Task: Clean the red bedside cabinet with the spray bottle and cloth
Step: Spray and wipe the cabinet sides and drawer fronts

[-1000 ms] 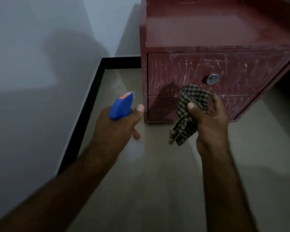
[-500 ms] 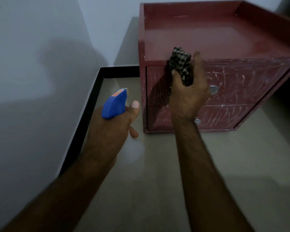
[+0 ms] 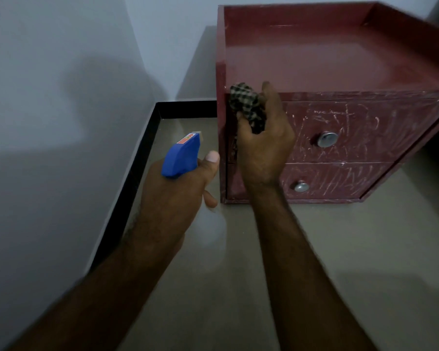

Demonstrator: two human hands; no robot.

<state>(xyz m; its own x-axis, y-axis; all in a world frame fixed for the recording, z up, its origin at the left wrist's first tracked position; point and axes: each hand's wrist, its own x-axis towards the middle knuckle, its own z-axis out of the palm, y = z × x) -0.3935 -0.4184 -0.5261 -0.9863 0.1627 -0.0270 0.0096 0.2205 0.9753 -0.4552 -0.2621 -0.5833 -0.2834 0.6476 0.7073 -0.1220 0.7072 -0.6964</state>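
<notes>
While the right hand (image 3: 264, 150) clenches a bunched checked cloth (image 3: 246, 102) against the top left front corner of the red cabinet (image 3: 339, 59), the left hand (image 3: 172, 198) grips the blue head of the spray bottle (image 3: 181, 155) just beside the cabinet's lower left edge, nozzle aimed away from the person. The cabinet stands on a grey floor (image 3: 352, 249) near black skirting (image 3: 137, 173). Its two scratched drawer fronts each carry a round metal knob, upper knob (image 3: 327, 139) and lower knob (image 3: 301, 186), both right of the cloth.
</notes>
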